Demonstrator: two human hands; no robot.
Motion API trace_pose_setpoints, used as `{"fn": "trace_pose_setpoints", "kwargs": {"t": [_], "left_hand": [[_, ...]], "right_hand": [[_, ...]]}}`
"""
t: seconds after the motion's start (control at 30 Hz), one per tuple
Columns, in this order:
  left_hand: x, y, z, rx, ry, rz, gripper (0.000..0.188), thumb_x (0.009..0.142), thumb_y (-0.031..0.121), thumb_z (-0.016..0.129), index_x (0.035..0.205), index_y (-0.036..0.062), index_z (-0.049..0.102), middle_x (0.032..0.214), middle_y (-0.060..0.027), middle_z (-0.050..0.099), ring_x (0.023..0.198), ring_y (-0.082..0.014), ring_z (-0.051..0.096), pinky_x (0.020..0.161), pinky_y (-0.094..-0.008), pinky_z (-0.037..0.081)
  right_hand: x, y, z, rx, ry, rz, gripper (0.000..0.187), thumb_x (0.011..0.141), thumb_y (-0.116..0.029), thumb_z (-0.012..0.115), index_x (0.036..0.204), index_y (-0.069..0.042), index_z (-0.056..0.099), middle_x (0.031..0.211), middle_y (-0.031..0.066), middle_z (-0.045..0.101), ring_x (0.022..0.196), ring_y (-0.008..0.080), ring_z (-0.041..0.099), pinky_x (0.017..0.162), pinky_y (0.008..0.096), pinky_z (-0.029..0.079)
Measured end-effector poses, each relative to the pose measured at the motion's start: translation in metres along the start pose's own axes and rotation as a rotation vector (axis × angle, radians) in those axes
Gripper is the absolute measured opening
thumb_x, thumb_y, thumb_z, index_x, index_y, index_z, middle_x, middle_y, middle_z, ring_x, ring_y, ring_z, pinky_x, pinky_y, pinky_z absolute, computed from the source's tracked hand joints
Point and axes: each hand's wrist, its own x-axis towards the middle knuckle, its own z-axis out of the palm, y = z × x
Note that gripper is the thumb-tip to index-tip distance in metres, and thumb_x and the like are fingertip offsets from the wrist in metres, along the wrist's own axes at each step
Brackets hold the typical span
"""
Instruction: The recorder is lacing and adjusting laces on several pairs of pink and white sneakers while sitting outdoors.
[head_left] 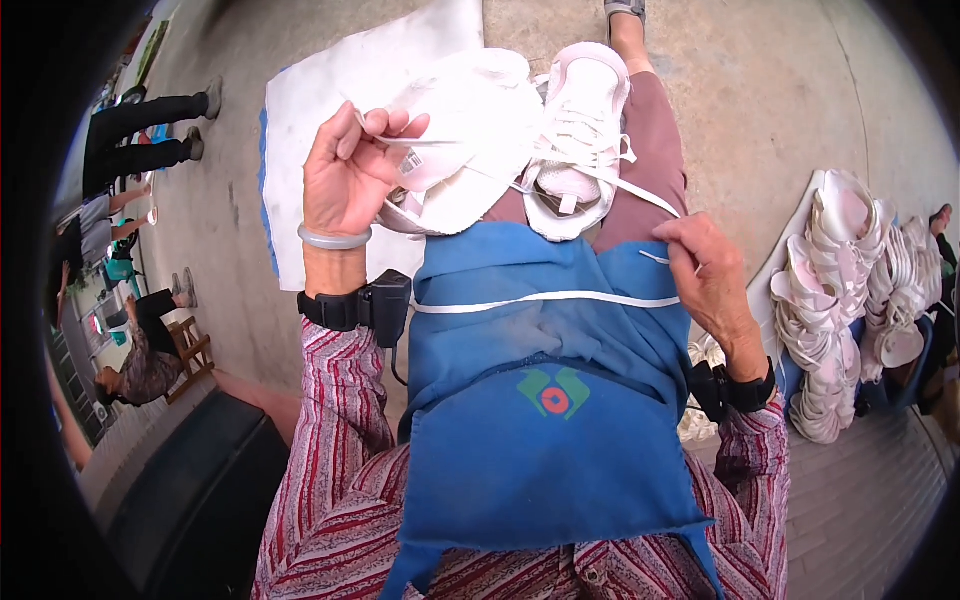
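A white shoe [583, 110] with a pale pink lining lies across my lap, toe pointing away, its white shoelace [628, 184] threaded through the upper. My right hand [705, 275] is closed on this lace to the right of the shoe; a lace tip [654, 258] pokes out by the fingers. On the left, my left hand [355, 170] pinches the other stretch of white lace, palm turned up and the remaining fingers loosely curled. Just beyond that hand, more white shoe pieces [485, 130] lie overlapping; their exact outlines are washed out by glare.
A blue apron [550, 450] with a white string [540, 298] covers my lap. White sheeting [300, 150] lies beyond my left hand. Stacked white shoe uppers [825, 300] stand at the right. At the far left a person sits on a wooden chair [190, 358], and others stand.
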Motion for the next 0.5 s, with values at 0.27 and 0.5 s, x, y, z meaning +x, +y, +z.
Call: {"fn": "trace_pose_setpoints", "kwargs": {"t": [0.27, 0.5], "left_hand": [[-0.005, -0.023, 0.044, 0.969, -0.112, -0.315, 0.017, 0.092, 0.015, 0.051, 0.102, 0.0004, 0.052, 0.085, -0.0084, 0.064, 0.06, -0.0111, 0.059, 0.062, -0.0244, 0.051], [-0.004, -0.04, 0.047, 1.812, -0.338, -0.247, 0.015, 0.087, 0.011, 0.05, 0.091, 0.0002, 0.059, 0.071, -0.0141, 0.064, 0.063, -0.0297, 0.062, 0.058, -0.0383, 0.048]], "right_hand": [[-0.005, -0.003, 0.008, -0.241, -0.111, -0.079, 0.016, 0.075, 0.001, 0.058, 0.091, -0.003, 0.059, 0.087, 0.0111, 0.053, 0.08, 0.0299, 0.056, 0.071, 0.0371, 0.048], [0.026, -0.018, 0.01, -0.261, 0.019, -0.254, 0.014, 0.077, -0.002, 0.058, 0.091, -0.003, 0.055, 0.083, 0.0108, 0.053, 0.078, 0.0289, 0.053, 0.072, 0.0375, 0.045]]}}
